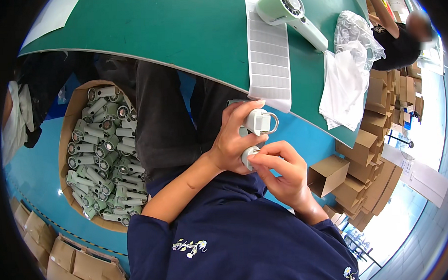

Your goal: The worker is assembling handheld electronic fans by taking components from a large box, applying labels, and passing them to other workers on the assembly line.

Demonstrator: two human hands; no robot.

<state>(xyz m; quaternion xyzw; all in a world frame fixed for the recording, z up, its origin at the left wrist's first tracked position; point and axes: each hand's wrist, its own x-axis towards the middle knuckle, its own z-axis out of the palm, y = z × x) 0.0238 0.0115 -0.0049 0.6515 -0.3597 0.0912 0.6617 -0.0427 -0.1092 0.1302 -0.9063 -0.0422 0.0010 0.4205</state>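
Note:
In front of my body, my left hand is closed around two pale handheld fans, only their handle ends showing. The upper fan has a metal loop standing out from its end. Below it, between the left fingers and palm, sits the lower fan. My right hand pinches at the end of that lower one, where a bit of metal shows. What exactly lies between the right fingertips is mostly covered. The fan heads are hidden behind my left hand.
A green table bears another light green fan, a sheet of labels and white bags. At left, a carton holds many fans. Brown boxes are stacked at right, and a person is beyond the table.

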